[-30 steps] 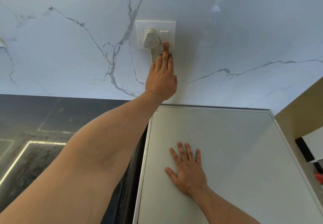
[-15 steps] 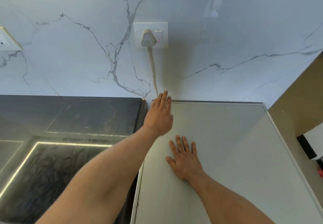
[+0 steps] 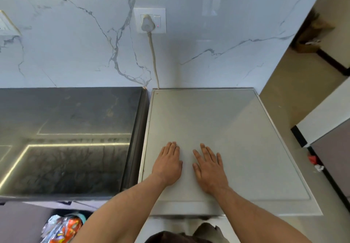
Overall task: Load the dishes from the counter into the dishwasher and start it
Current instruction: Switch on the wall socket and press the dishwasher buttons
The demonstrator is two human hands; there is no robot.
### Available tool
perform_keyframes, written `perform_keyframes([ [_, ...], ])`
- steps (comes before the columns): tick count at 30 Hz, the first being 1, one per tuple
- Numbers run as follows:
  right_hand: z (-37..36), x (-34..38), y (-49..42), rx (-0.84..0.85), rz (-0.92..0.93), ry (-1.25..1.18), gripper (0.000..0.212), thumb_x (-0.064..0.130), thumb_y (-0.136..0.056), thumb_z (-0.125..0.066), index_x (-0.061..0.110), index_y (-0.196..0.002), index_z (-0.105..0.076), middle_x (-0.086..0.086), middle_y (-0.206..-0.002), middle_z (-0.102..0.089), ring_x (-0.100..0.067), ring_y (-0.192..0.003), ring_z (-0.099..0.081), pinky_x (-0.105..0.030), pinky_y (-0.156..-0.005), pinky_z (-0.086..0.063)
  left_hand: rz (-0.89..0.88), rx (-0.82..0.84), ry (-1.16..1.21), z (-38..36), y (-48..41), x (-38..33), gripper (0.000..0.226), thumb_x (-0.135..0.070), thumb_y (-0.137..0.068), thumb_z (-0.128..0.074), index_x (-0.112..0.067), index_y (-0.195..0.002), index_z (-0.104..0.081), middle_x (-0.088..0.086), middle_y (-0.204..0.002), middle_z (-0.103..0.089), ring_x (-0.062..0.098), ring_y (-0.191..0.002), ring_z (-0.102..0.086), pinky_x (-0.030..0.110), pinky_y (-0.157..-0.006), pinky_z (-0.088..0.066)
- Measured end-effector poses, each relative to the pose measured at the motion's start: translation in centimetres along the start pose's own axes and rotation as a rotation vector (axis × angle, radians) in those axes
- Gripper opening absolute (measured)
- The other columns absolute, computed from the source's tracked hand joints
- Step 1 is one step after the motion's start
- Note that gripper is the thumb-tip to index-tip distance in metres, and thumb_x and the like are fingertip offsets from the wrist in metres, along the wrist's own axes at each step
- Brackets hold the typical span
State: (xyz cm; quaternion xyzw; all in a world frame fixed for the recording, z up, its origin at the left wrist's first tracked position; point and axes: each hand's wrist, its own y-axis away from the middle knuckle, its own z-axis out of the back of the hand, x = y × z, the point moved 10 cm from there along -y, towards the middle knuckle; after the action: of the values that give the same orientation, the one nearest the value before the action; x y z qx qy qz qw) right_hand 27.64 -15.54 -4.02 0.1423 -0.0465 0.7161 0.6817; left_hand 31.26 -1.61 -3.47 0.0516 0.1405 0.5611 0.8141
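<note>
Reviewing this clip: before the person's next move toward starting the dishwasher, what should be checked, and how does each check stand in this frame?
1. Plug seated in wall socket: ok.
2. Red light on the socket lit: ok.
3. Left hand holds nothing, flat on the grey appliance top: ok.
4. Right hand holds nothing, flat beside the left: ok.
5. No dishes left on the dark counter: ok for the part in view.
6. Dishwasher door shut and racks loaded: cannot tell, the front is out of view.
</note>
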Motion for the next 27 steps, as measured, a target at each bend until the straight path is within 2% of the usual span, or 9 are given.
perform_keyframes([
  [5, -1.2, -2.1, 5.9, 0.002, -0.015, 0.013, 0.07, 0.055, -0.094, -0.007, 0.032, -0.158, -0.024, 0.002, -0.168, -0.003, -0.017, -0.155, -0.002, -0.046, -0.124, 0.001, 0.002, -0.06, 0.03, -2.4, 5.2, -2.1, 0.067, -0.043, -0.107, -0.024, -0.011, -0.161, -0.001, 0.006, -0.169, 0.007, 0.021, -0.155, 0.009, 0.036, -0.125, 0.007],
  [10, -1.4, -3.2, 11.0, -0.053, 0.006, -0.045, 0.064, 0.05, -0.099, -0.015, 0.026, -0.157, -0.029, -0.002, -0.168, -0.011, -0.018, -0.154, -0.007, -0.042, -0.125, -0.002, 0.13, -0.073, 0.117, -5.2, 10.1, -1.8, 0.068, -0.046, -0.107, -0.023, -0.012, -0.161, 0.001, 0.004, -0.168, 0.009, 0.018, -0.155, 0.01, 0.036, -0.125, 0.007],
  [12, -2.0, -4.0, 12.7, -0.029, 0.02, -0.037, 0.064, 0.05, -0.101, -0.015, 0.025, -0.159, -0.023, -0.002, -0.168, -0.006, -0.018, -0.155, 0.0, -0.041, -0.125, 0.002, 0.157, -0.069, 0.106, -6.1, 11.6, -1.7, 0.068, -0.048, -0.107, -0.021, -0.015, -0.161, 0.003, 0.002, -0.168, 0.013, 0.017, -0.154, 0.014, 0.036, -0.124, 0.01],
  [15, -3.5, -4.8, 13.6, 0.058, 0.089, 0.063, 0.066, 0.053, -0.102, -0.011, 0.025, -0.161, -0.003, -0.003, -0.168, 0.011, -0.019, -0.153, 0.016, -0.041, -0.124, 0.01, 0.148, -0.017, 0.036, -7.0, 12.6, -1.5, 0.069, -0.052, -0.106, -0.017, -0.017, -0.159, 0.01, 0.001, -0.166, 0.021, 0.017, -0.152, 0.02, 0.036, -0.124, 0.012],
  [21, -3.8, -4.9, 13.3, 0.145, 0.109, 0.062, 0.066, 0.055, -0.104, -0.012, 0.025, -0.16, 0.007, -0.003, -0.165, 0.023, -0.019, -0.151, 0.024, -0.04, -0.122, 0.016, 0.106, 0.032, -0.049, -7.1, 14.0, -0.2, 0.07, -0.058, -0.103, -0.013, -0.024, -0.159, 0.013, -0.002, -0.165, 0.023, 0.016, -0.152, 0.02, 0.042, -0.125, 0.008],
  [23, -3.8, -4.8, 13.3, 0.116, 0.111, 0.073, 0.067, 0.056, -0.104, -0.013, 0.024, -0.16, 0.005, -0.004, -0.165, 0.02, -0.02, -0.152, 0.021, -0.041, -0.122, 0.014, 0.119, 0.003, -0.053, -7.1, 14.3, 0.5, 0.072, -0.065, -0.1, -0.007, -0.029, -0.158, 0.015, -0.003, -0.164, 0.027, 0.016, -0.151, 0.024, 0.047, -0.125, 0.008],
  [27, -4.0, -4.5, 13.4, -0.003, 0.119, 0.137, 0.068, 0.054, -0.101, -0.014, 0.02, -0.161, -0.013, -0.009, -0.168, 0.0, -0.026, -0.155, 0.002, -0.046, -0.124, 0.001, 0.114, -0.062, -0.061, -7.4, 14.6, 0.6, 0.075, -0.068, -0.095, 0.0, -0.029, -0.159, 0.013, -0.001, -0.165, 0.025, 0.018, -0.151, 0.024, 0.049, -0.124, 0.007],
])
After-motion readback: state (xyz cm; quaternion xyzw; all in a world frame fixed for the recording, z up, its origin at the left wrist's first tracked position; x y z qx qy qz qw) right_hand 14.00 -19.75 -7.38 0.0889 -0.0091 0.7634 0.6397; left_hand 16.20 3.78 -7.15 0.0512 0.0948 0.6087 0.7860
